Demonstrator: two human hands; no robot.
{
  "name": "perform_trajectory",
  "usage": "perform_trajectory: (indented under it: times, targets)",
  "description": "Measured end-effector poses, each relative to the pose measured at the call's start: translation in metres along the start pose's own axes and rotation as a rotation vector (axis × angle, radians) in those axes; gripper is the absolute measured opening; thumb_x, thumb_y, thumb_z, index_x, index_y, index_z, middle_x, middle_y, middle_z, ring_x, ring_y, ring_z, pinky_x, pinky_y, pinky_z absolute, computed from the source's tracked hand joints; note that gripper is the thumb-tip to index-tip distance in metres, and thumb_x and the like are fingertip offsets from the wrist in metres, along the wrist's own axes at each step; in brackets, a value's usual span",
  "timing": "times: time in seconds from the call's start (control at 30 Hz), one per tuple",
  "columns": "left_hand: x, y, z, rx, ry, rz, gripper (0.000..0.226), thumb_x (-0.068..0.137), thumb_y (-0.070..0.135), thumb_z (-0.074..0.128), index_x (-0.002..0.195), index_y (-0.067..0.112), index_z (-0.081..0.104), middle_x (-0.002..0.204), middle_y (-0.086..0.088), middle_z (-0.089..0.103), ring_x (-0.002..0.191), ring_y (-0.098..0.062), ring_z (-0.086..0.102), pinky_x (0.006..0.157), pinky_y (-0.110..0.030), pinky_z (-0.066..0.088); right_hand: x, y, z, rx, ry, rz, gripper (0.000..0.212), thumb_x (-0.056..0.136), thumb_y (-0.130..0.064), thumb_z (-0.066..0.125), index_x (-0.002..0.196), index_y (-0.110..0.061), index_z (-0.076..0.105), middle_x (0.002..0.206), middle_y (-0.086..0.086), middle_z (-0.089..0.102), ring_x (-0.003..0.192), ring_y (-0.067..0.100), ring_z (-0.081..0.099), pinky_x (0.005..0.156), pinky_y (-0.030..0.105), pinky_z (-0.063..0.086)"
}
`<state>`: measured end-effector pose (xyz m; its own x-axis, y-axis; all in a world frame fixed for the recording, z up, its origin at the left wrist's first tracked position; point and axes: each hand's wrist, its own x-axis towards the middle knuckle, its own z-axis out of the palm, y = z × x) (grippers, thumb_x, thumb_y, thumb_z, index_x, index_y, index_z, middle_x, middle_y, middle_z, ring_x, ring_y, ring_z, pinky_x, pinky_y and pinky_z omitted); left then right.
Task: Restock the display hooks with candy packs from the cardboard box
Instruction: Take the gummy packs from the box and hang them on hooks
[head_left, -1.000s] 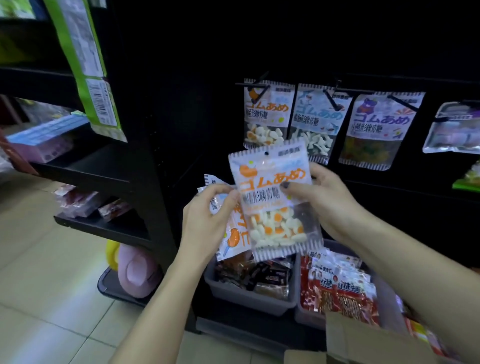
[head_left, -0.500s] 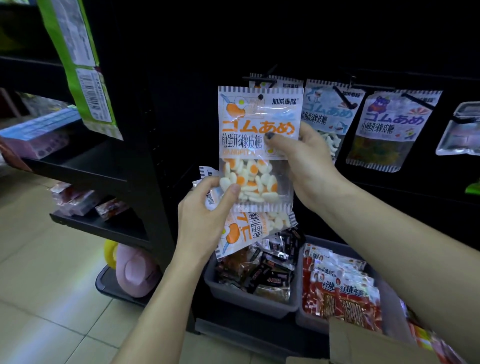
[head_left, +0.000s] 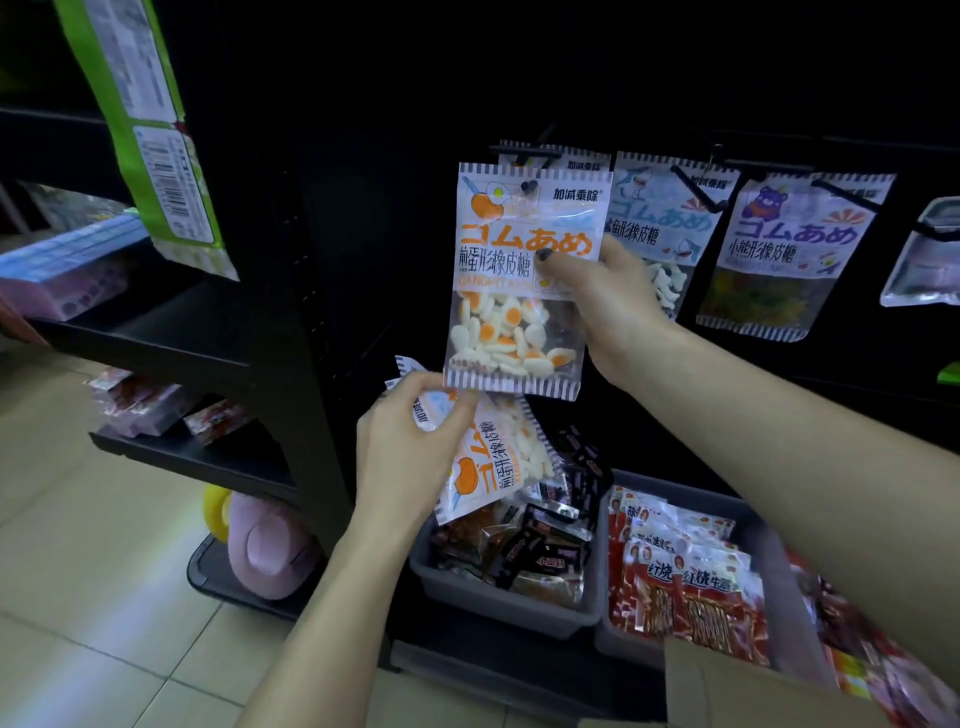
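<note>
white-orange candy pack with striped edges, grey bins

Snack-filled bins on black rack

Your right hand pinching an egg-candy pack upright at the leftmost display hook, your left hand gripping spare egg-candy packs just below, grey bins of snacks beneath, cardboard box flap at your lower right
</note>
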<state>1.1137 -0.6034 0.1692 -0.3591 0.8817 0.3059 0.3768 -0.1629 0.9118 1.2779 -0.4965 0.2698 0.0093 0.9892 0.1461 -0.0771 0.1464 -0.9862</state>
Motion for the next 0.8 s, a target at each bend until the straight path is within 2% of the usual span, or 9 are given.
perform_trajectory:
  times: [0.03,0.13,0.2,0.27,0.37,0.5,0.6,0.7,0.8]
  targets:
    - [0.001,-0.005,0.001,0.041,0.003,0.001,0.009,0.095,0.036,0.076,0.093,0.035,0.067,0.077,0.007,0.071,0.055,-0.002,0.065,0.052,-0.02,0.048,0.01,0.002,-0.001,-0.019,0.017,-0.001,0.012,0.096,-0.009,0.07,0.106,-0.015,0.066,0.103,0.006,0.077,0.085,0.022,0.076,0.073,0.039,0.063]
    - [0.004,-0.02,0.003,0.145,-0.011,0.016,0.005,0.096,0.033,0.074,0.098,0.033,0.069,0.087,0.002,0.071,0.059,-0.006,0.067,0.054,-0.023,0.051,0.042,0.006,-0.002,-0.073,0.048,0.022,0.014,0.098,-0.013,0.068,0.111,-0.015,0.065,0.11,0.004,0.076,0.1,0.023,0.074,0.096,0.047,0.059]
    - [0.006,-0.025,0.005,0.18,-0.031,0.028,0.006,0.096,0.031,0.072,0.099,0.034,0.068,0.088,0.002,0.07,0.061,-0.007,0.066,0.057,-0.028,0.053,0.063,0.01,-0.002,-0.128,0.061,0.027,0.021,0.099,-0.017,0.066,0.119,-0.013,0.062,0.115,0.005,0.073,0.105,0.024,0.072,0.102,0.051,0.055]
    - [0.009,-0.025,0.008,0.182,-0.043,0.03,0.007,0.096,0.029,0.072,0.099,0.035,0.068,0.089,0.003,0.068,0.063,-0.009,0.066,0.059,-0.031,0.053,0.082,0.013,-0.002,-0.155,0.087,0.048,0.025,0.1,-0.021,0.064,0.123,-0.012,0.058,0.119,0.01,0.071,0.104,0.025,0.07,0.096,0.05,0.058]
    - [0.012,-0.026,0.012,0.191,-0.06,0.046,0.008,0.096,0.029,0.071,0.099,0.035,0.068,0.088,0.004,0.067,0.061,-0.009,0.063,0.056,-0.022,0.046,0.104,0.017,-0.001,-0.179,0.106,0.081,0.022,0.099,-0.027,0.063,0.115,-0.015,0.053,0.118,0.016,0.069,0.094,0.032,0.07,0.072,0.049,0.058]
    - [0.013,-0.02,0.017,0.161,-0.082,0.068,0.009,0.096,0.026,0.072,0.099,0.034,0.069,0.09,0.004,0.063,0.07,-0.008,0.063,0.056,-0.015,0.045,0.123,0.019,0.001,-0.228,0.147,0.059,0.016,0.101,-0.027,0.06,0.105,-0.016,0.05,0.114,0.014,0.07,0.095,0.032,0.074,0.077,0.045,0.063]
    - [0.012,-0.016,0.021,0.12,-0.09,0.067,0.01,0.096,0.024,0.072,0.098,0.034,0.069,0.091,0.006,0.061,0.075,-0.005,0.063,0.056,-0.011,0.044,0.131,0.021,0.002,-0.376,0.15,0.104,0.033,0.101,-0.043,0.057,0.11,-0.011,0.052,0.1,0.007,0.068,0.082,0.025,0.068,0.062,0.034,0.056]
    - [0.013,-0.015,0.022,0.101,-0.096,0.07,0.011,0.096,0.026,0.072,0.099,0.036,0.069,0.088,0.008,0.059,0.072,-0.006,0.062,0.054,-0.014,0.044,0.133,0.031,0.0,-0.503,0.193,0.181,0.074,0.094,-0.064,0.056,0.13,0.0,0.052,0.12,0.011,0.064,0.107,0.029,0.063,0.083,0.032,0.048]
    - [0.01,-0.011,0.02,0.08,-0.109,0.072,0.01,0.096,0.025,0.072,0.1,0.034,0.07,0.085,0.009,0.056,0.066,-0.007,0.059,0.053,-0.014,0.043,0.112,0.043,-0.009,-0.565,0.243,0.148,0.082,0.092,-0.061,0.063,0.142,0.002,0.045,0.134,0.014,0.06,0.125,0.032,0.058,0.091,0.033,0.044]
